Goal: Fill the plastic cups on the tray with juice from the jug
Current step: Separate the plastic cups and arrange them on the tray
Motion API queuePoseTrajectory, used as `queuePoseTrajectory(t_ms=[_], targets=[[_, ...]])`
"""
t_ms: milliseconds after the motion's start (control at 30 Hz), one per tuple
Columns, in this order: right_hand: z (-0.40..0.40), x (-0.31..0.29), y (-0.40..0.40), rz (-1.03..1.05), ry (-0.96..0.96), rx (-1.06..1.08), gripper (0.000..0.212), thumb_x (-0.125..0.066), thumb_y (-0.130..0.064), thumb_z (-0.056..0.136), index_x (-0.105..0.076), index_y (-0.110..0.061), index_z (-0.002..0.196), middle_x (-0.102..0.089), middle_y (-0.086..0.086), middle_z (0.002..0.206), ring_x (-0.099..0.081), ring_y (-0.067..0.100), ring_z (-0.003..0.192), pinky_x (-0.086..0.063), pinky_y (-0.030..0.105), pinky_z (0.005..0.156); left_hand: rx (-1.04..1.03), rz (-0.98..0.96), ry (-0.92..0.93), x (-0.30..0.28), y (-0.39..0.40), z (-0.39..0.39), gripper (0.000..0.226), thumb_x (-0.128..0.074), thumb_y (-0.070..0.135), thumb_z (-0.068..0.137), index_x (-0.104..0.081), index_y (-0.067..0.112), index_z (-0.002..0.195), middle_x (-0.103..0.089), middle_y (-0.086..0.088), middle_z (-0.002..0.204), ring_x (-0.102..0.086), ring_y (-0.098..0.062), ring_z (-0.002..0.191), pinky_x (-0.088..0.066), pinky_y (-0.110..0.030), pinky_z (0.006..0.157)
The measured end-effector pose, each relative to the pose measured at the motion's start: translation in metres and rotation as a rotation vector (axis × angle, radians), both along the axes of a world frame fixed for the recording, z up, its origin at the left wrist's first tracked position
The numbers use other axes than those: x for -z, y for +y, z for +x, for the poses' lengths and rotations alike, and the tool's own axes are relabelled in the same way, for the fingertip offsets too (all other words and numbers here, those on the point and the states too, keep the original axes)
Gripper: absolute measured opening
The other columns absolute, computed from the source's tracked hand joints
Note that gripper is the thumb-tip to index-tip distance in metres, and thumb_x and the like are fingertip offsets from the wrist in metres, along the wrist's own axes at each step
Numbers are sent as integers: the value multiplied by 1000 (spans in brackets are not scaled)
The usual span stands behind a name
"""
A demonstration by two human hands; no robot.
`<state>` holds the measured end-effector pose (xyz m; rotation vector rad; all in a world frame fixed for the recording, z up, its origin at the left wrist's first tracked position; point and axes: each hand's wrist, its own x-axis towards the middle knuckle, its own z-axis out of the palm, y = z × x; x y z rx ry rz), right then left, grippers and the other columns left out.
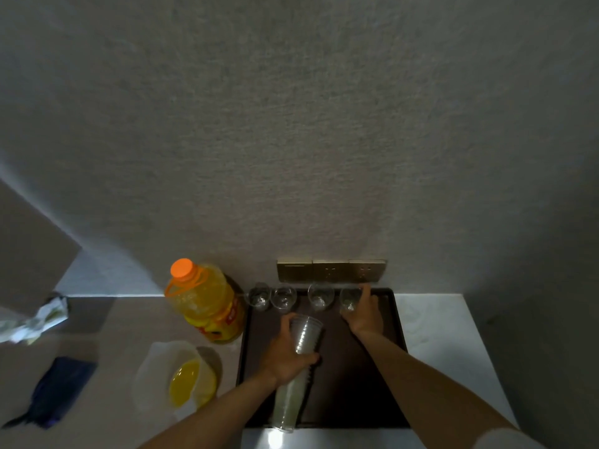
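Here the tray (397, 338) lies on the tabletop (434, 322). Four cups (284, 298) line its far edge, leaving the near part free. The right hand (364, 314) grips the rightmost cup (349, 299), apparently setting it down; the left hand (287, 354) clasps a nested stack (306, 335) (the supply). The capped jug (207, 303) stands just left of the tray, untouched.

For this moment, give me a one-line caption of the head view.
Left hand holds stacked cups; right hand sets a cup on the tray.
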<state>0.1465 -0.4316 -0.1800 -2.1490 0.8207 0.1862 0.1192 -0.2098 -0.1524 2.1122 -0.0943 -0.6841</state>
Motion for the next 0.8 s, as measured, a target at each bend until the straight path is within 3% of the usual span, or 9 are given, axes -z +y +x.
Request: queuePoseTrajectory(t_ms=[233, 333, 600, 700, 800], targets=[[-5, 0, -1, 71, 14, 25, 107, -85, -16, 81, -15, -27, 161, -40, 22, 148, -51, 42, 130, -46, 48, 103, 12, -5, -4, 1, 3, 0, 90, -84, 46, 57, -25, 51, 126, -65, 9, 112, -67, -11, 95, -59, -39, 84], [-10, -2, -3, 58, 39, 58, 113, -89, -20, 74, -15, -28, 159, -38, 21, 149, -51, 43, 129, -46, 51, 103, 30, -10, -5, -2, 2, 1, 91, -83, 46, 57, -26, 50, 127, -64, 10, 113, -66, -10, 96, -59, -36, 84], [-21, -32, 8, -56, -92, 125, 101, -92, -30, 71, -29, -19, 149, -34, 19, 147, -43, 40, 133, -46, 49, 102, 87, -45, -42, -9, 0, 5, 87, -86, 33, 64, -31, 37, 132, -62, 7, 115, -65, -9, 97, -58, -32, 82], [-20, -39, 13, -137, -145, 100, 75, -87, -27, 77, -42, -20, 136, -39, 14, 139, -44, 34, 128, -49, 45, 96, 98, -51, -51, -12, 2, 6, 86, -86, 33, 64, -31, 37, 130, -61, 7, 116, -64, -9, 97, -58, -28, 79], [-19, -46, 18, -47, -219, 34, 24, -76, -21, 86, -55, -27, 96, -59, 6, 106, -60, 27, 104, -54, 41, 87, 128, -52, -67, -16, 6, 6, 83, -87, 30, 69, -29, 38, 128, -58, 8, 119, -61, -7, 98, -47, -11, 67]])
